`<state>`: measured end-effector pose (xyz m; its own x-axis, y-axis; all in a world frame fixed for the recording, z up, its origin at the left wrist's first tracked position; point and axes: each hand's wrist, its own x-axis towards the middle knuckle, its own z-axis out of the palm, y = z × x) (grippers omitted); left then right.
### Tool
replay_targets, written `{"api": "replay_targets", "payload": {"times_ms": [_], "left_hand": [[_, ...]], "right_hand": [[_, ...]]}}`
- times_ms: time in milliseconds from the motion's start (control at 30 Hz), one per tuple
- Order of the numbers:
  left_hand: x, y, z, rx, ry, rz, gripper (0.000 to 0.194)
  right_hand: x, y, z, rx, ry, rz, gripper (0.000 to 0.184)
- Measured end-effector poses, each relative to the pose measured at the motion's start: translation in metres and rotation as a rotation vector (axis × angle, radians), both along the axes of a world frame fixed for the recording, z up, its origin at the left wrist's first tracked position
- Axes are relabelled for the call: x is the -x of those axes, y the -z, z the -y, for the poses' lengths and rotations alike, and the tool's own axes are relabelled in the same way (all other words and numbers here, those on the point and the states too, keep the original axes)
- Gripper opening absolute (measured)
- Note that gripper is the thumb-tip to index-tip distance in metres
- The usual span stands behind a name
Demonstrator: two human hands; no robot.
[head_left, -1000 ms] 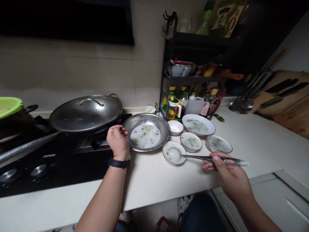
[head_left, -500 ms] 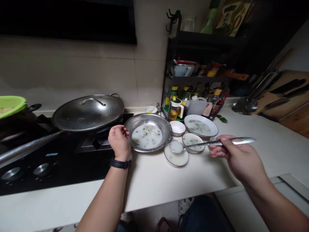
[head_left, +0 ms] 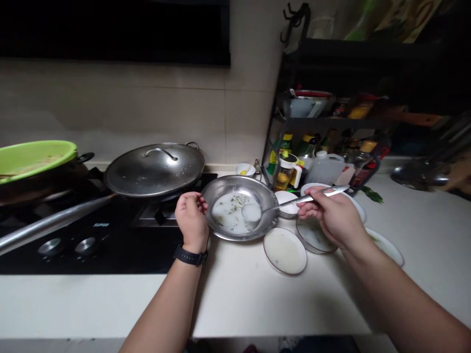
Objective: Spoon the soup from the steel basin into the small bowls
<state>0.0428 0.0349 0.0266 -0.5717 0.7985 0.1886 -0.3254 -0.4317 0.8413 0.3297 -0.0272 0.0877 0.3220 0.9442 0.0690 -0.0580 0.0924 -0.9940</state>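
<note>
My right hand [head_left: 331, 211] grips the handle of a metal ladle [head_left: 285, 203]. The ladle's bowl, with whitish liquid in it, sits low in a wide steel basin [head_left: 267, 196] of milky soup with green bits. Loosely curled, my left hand [head_left: 192, 218] is close beside the basin's left rim, with nothing visible in its fingers; whether it touches the rim I cannot tell. In front of the basin's right side stands a brown-rimmed bowl [head_left: 285, 251] of whitish soup. Another soup bowl [head_left: 314, 238] is partly covered by my right hand.
A lidded wok [head_left: 154, 171] and a green basket [head_left: 40, 157] stand over the black stove [head_left: 110, 255] on the left. Behind are a small white bowl [head_left: 289, 208] and a rack [head_left: 281, 108] with bottles. Another dish [head_left: 386, 247] lies beyond my right forearm.
My right hand has moved left, carrying the ladle from above the front bowl into the basin. The view has shifted a little left. My left hand stays curled beside the basin.
</note>
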Motion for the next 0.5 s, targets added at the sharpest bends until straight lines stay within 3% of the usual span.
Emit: {"api": "replay_targets", "payload": {"times_ms": [200, 367, 500], "left_hand": [[0.000, 0.000, 0.003, -0.008, 0.002, -0.035, 0.013], [-0.003, 0.000, 0.006, -0.038, 0.001, -0.066, 0.016], [-0.005, 0.000, 0.007, -0.035, 0.004, -0.103, 0.017]], "right_hand": [[0.008, 0.017, -0.034, -0.085, -0.129, 0.120, 0.044], [0.013, 0.029, -0.022, -0.256, -0.238, 0.501, 0.030], [0.007, 0.027, -0.010, -0.479, -0.360, 0.766, 0.015]]}}
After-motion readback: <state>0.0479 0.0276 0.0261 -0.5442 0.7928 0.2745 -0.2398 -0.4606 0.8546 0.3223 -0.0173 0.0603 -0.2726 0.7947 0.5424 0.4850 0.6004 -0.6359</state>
